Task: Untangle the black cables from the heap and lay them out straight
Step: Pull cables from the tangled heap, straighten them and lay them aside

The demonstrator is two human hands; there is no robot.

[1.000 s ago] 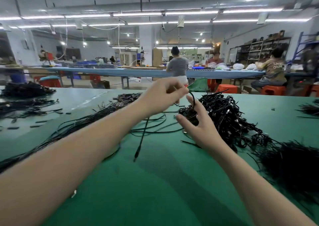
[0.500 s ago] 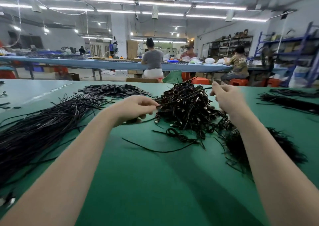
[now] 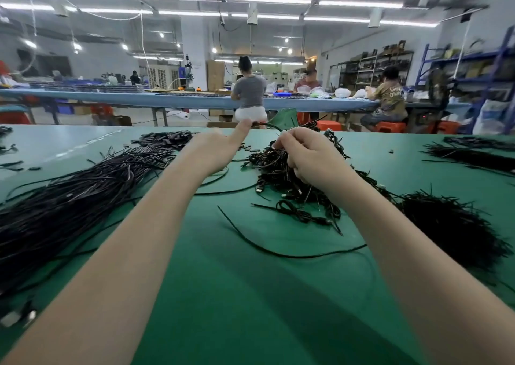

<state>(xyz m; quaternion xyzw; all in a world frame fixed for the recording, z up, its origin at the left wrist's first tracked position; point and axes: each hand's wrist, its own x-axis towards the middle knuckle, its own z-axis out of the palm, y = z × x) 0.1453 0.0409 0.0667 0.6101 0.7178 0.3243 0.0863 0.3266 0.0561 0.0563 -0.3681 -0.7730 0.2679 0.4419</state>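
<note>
— Where do we have our hands?

— Our left hand [image 3: 214, 152] is raised above the green table [image 3: 250, 295], its fingertips pinching the end of one black cable [image 3: 269, 125] that arches over to the right. Our right hand [image 3: 312, 155] sits on top of the tangled heap [image 3: 281, 177], fingers curled and pinched together around strands at the heap's top; we cannot tell whether the arched cable is among them.

— And the heap itself?

— It lies in the middle of the table, just beyond and under our right hand, a dark knot of cables with small connectors poking out at the near edge. A knotted cable [image 3: 301, 214] lies just in front of it, and one loose cable [image 3: 278, 249] curves across the table nearer to us.

— What about the ones laid out?

— The straightened bundle [image 3: 75, 197] stretches along our left side, many cables running roughly parallel. To our right sits a bristly black pile [image 3: 446, 225], near the heap.

— Anything behind?

— Seated workers [image 3: 249, 91] at a long blue bench [image 3: 167, 99].
</note>
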